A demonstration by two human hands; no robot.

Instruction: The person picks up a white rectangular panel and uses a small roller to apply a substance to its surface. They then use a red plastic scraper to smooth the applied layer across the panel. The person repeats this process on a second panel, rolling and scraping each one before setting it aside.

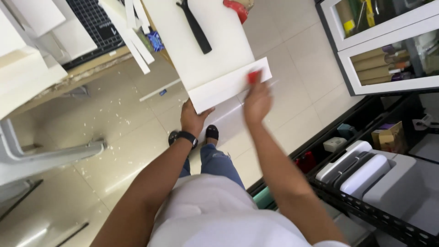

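Gripping white board strip at its near corner with left hand, overhanging table edge; right hand pinching small red block. Keeping strip braced, strokes flat.

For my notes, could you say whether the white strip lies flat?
Flat: the white strip rests on the white board, left hand gripping its end.

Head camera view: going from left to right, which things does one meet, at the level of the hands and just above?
Black grid cutting mat → loose white strips → left hand gripping the white strip → black tool → right hand with a small red object → white-framed glass cabinet.
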